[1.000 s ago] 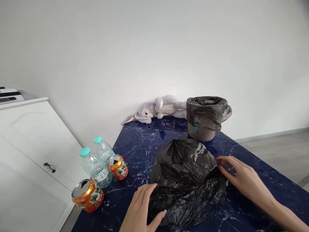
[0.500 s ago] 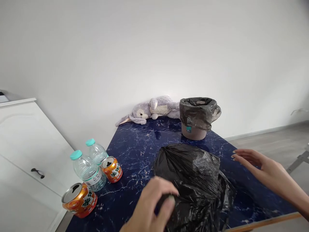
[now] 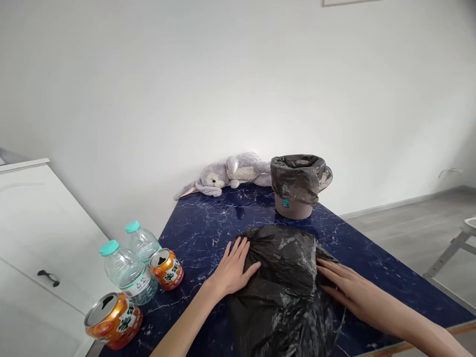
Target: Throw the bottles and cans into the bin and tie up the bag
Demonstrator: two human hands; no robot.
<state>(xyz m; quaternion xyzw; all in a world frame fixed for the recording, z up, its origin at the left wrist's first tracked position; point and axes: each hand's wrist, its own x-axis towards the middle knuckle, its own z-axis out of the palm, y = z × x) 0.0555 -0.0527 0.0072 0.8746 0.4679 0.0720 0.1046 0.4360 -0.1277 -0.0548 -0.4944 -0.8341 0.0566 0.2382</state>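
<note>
A crumpled black plastic bag lies on the dark blue marbled table in front of me. My left hand rests on the bag's left side, fingers stretched out and slightly spread. On the opposite side, my right hand presses against the bag with fingers extended; some of its fingertips are partly hidden by folds of plastic. Neither hand is closed around the bag. Whether anything is inside it cannot be seen.
Two clear bottles with turquoise caps, one in front, stand at the left edge beside two opened orange cans. At the back lie a grey plush rabbit and a small bin lined with a dark bag. A white cabinet stands left.
My left hand has moved forward and opened flat onto the bag's left side. My right hand has come in from the right and now touches the bag. The view has shifted slightly.
</note>
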